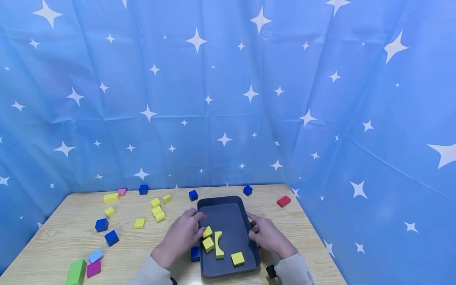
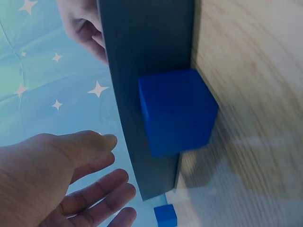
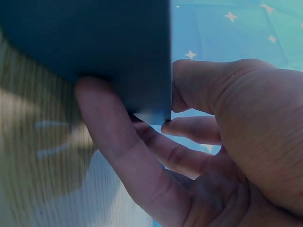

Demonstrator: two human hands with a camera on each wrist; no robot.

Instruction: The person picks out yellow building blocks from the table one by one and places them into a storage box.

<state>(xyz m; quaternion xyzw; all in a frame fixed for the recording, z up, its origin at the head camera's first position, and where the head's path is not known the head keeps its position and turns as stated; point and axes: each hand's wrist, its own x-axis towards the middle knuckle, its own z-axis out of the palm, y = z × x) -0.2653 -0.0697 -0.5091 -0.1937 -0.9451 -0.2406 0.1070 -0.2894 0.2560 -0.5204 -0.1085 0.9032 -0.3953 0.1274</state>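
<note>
- The right grip [image 1: 267, 235], a bare hand in a pale sleeve, pinches the near-vertical side of a dark grey tray [image 1: 231, 221], thumb at the rim and a finger bent against the outer wall.
- The left grip [image 1: 181, 233] is loosely spread at the opposite edge, thumb and fingers apart; whether it touches the tray cannot be told.
- The tray, smooth and matt, is a shallow rectangle with rounded corners and a raised wall; it is between the two hands, toward the near edge of the counter [image 1: 124, 261].
- Inside it, near the left wall, are a small yellow block [image 1: 207, 232], a yellow cube [image 1: 208, 244] and a yellow arch [image 1: 218, 253] with a curved notch; a flat yellow square [image 1: 237, 259] lies near the front.
- A smooth, sharp-edged blue cube [image 1: 195, 254] sits just beside the tray's left wall.
- Beyond the tray's far end are two more blue blocks [image 1: 193, 195], one to each side; a red slab [image 1: 284, 201] lies farther right.
- To the left, scattered yellow pieces [image 1: 139, 223] share the pale, wood-grained surface with other blue cubes [image 1: 101, 225], a pink block [image 1: 122, 192], a light blue block [image 1: 95, 256], a magenta block [image 1: 94, 268] and a long green block [image 1: 76, 273].
- Behind hangs a creased blue curtain [image 1: 228, 79] printed with white four-pointed stars.
</note>
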